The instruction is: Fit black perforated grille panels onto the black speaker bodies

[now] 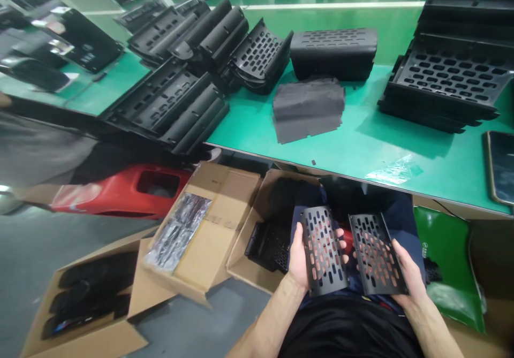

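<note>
My left hand [299, 256] grips a black perforated panel [324, 251] by its left edge, with fingertips showing past its right side. In my right hand [409, 272] is a second, similar black slotted panel [377, 253], held from behind and along its right edge. Both panels are upright side by side above my lap, with a narrow gap between them. Fingers show through the slots of each. Beyond them on the green table [353, 149] lie a stack of dark thin sheets [309, 109] and a black slotted housing [333, 53].
Stacked black shells [168, 101] crowd the table's left; more perforated housings [450, 74] stand at right. A phone [501, 165] lies near the right edge. Below are an open carton [244, 261] of black parts, another carton [132, 315], a red stool [120, 189] and a green bag [445, 261].
</note>
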`<state>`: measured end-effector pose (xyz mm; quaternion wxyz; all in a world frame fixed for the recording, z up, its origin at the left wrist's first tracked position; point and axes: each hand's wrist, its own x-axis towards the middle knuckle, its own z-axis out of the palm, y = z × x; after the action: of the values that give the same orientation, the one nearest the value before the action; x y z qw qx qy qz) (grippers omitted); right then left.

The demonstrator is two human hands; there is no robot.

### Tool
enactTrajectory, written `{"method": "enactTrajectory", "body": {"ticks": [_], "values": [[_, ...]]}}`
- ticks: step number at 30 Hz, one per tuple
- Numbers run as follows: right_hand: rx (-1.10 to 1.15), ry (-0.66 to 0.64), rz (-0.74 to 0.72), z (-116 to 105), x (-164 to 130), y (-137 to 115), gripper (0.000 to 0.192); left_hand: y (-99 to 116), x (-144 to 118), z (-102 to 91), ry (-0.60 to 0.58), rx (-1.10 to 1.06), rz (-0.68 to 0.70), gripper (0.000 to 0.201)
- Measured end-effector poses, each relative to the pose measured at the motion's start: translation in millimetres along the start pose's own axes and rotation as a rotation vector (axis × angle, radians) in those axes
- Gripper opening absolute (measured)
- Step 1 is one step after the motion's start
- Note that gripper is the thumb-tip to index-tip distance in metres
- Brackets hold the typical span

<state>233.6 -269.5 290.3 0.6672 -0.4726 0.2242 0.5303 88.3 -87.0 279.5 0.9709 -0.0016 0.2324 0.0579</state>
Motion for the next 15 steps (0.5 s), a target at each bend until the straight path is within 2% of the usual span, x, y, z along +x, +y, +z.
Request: {"method": "enactTrajectory", "body": {"ticks": [6,9,12,15], "values": [[0.062,0.025,0.061,-10,0,1,0.053,-1,1,-1.5,0.059,0.026,0.063,0.078],[0.069,-0.002,0.078,-19,0,3,0.055,0,1,-1.4,0.072,0.039,0.062,0.077],[0.012,-0.05,0.051,-25,-7,4,0.052,1,1,-1.1,0.074,0.03,0.053,0.079],[-0.03,-0.028,0.003,-25,-22,3,0.046,2,2,-1.1,0.077,0.03,0.057,0.082]]}}
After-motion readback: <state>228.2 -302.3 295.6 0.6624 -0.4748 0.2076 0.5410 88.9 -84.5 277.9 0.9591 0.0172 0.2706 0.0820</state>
